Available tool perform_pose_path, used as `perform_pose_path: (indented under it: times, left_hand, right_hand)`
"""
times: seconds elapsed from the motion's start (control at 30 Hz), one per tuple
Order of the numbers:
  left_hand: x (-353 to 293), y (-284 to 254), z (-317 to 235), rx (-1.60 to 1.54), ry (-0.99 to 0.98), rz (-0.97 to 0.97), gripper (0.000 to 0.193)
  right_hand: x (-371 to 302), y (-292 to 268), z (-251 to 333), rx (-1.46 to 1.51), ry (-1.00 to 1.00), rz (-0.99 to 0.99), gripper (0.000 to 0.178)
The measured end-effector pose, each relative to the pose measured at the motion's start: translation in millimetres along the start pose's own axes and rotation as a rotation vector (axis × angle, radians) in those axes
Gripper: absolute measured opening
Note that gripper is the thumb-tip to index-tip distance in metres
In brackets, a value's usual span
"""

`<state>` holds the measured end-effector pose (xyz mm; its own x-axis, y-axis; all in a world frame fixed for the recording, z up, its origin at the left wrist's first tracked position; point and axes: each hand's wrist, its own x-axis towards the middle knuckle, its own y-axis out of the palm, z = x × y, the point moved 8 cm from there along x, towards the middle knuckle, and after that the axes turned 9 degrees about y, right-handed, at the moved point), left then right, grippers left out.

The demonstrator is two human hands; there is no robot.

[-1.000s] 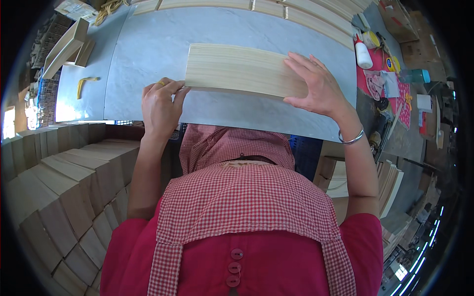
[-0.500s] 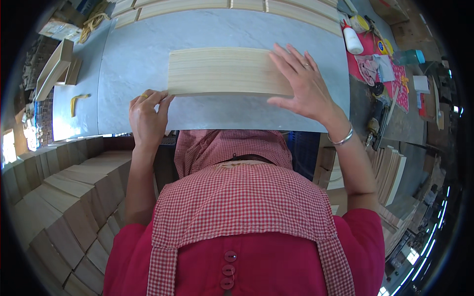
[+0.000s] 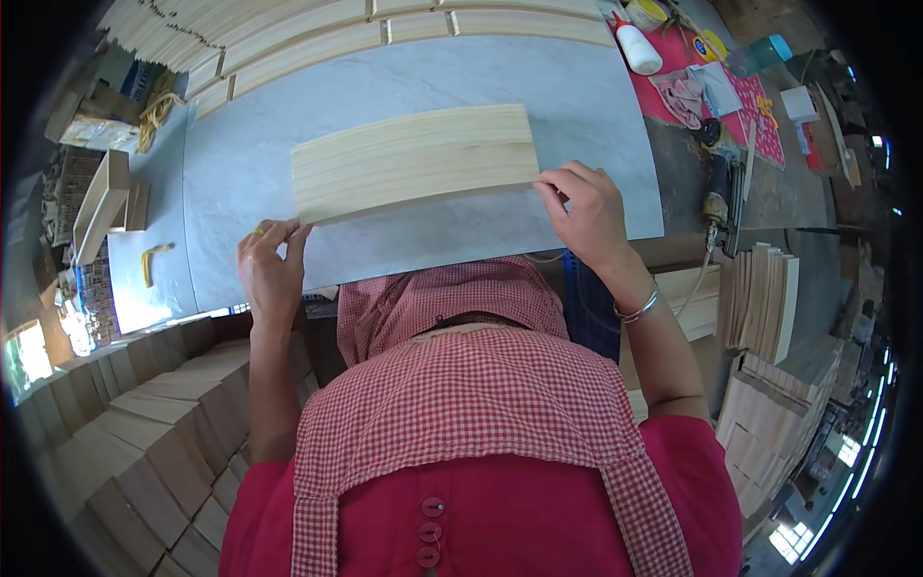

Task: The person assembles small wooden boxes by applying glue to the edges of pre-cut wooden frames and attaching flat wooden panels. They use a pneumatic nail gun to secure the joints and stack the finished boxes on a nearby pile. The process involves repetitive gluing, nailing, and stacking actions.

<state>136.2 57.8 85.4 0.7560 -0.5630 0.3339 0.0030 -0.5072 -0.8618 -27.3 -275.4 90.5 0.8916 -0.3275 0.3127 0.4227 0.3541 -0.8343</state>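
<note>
A pale wooden board [image 3: 415,159] lies over the grey marbled tabletop [image 3: 423,82], its near edge toward me. At its near left corner my left hand [image 3: 271,264] pinches the wood between thumb and fingers. My right hand [image 3: 586,210] grips the near right corner in the same way, thumb below and fingers bent. Whether the board rests flat or its near edge is slightly raised, I cannot tell.
Rows of wooden pieces [image 3: 317,43] line the table's far side. On the right are a white glue bottle [image 3: 638,50], a pink cloth [image 3: 681,96] and a nail gun [image 3: 719,207]. Stacked wooden blocks [image 3: 144,423] fill the lower left. A wooden frame [image 3: 104,207] stands at left.
My right hand, spread over the board's right end before, now pinches its near right corner. The view has also turned, so the board and table appear tilted.
</note>
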Motion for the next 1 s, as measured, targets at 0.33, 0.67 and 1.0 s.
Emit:
perform_pose_path:
  times: [0.33,0.67,1.0]
  left_hand:
    - [-4,2,-8,0.051,0.034,-0.035,0.01]
    - [-8,11,-27,0.087,-0.069,0.102,0.018]
    - [82,26,-162,-0.02,0.471,0.186,0.04]
  right_hand:
    - [14,0,-11,0.14,-0.119,0.055,0.012]
    - [31,-7,-43,0.157,-0.096,0.197,0.008]
    - [-28,-140,-295,-0.671,0.695,-0.152,0.066]
